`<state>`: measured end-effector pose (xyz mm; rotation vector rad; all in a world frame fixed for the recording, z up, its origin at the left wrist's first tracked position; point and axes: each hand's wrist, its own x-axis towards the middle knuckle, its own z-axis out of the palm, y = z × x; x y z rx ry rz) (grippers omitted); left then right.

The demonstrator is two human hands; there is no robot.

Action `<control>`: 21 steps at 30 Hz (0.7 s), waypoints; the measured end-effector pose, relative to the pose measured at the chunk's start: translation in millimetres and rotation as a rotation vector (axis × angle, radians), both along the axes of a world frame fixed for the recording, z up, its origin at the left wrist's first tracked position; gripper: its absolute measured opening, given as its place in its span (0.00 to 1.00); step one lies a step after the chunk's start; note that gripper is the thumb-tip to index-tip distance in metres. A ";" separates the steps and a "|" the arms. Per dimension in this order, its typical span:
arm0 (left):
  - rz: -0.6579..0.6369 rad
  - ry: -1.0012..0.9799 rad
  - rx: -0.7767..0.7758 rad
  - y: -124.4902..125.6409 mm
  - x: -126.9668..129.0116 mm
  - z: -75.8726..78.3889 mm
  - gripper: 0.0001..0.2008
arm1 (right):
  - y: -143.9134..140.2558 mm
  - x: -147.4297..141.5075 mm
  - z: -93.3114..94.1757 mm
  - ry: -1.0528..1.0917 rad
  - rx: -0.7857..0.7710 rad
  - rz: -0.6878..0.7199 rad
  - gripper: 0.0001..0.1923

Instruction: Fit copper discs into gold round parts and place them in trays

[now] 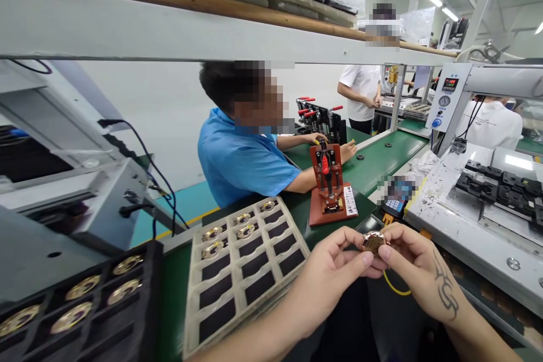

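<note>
A small round gold-coloured part is pinched between both my hands above the green belt. My left hand grips its left side with thumb and fingers. My right hand, with a tattoo on its back, grips the right side. Just beyond the part stands a red toggle-clamp fixture on a red base. To my left lies a beige compartment tray, with several gold parts in its far cells and the near cells bare.
A black tray with gold parts sits at the lower left. A grey machine table with black fixtures is on the right. A person in a blue shirt works across the green belt. A yellow wire hangs under my hands.
</note>
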<state>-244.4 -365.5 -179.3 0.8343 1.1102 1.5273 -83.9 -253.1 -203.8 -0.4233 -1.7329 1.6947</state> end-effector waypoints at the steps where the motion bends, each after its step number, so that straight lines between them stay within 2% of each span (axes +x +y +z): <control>1: -0.007 0.030 -0.001 1.0 0.3 -0.5 0.20 | 1.7 1.9 2.0 -0.031 0.005 0.005 0.13; 6: -0.009 0.209 -0.014 6.3 -0.1 6.3 0.22 | 7.3 10.4 15.5 -0.156 0.065 0.043 0.17; 10: -0.012 0.216 -0.010 8.3 5.6 7.5 0.22 | 8.0 15.3 13.3 -0.135 0.052 0.007 0.15; 15: 0.048 0.087 0.037 5.3 20.0 -6.3 0.21 | 2.7 21.9 0.1 -0.088 -0.016 -0.052 0.14; 21: 0.073 0.007 0.042 1.4 32.5 -21.4 0.21 | -4.2 29.2 -1.7 -0.110 -0.042 -0.057 0.15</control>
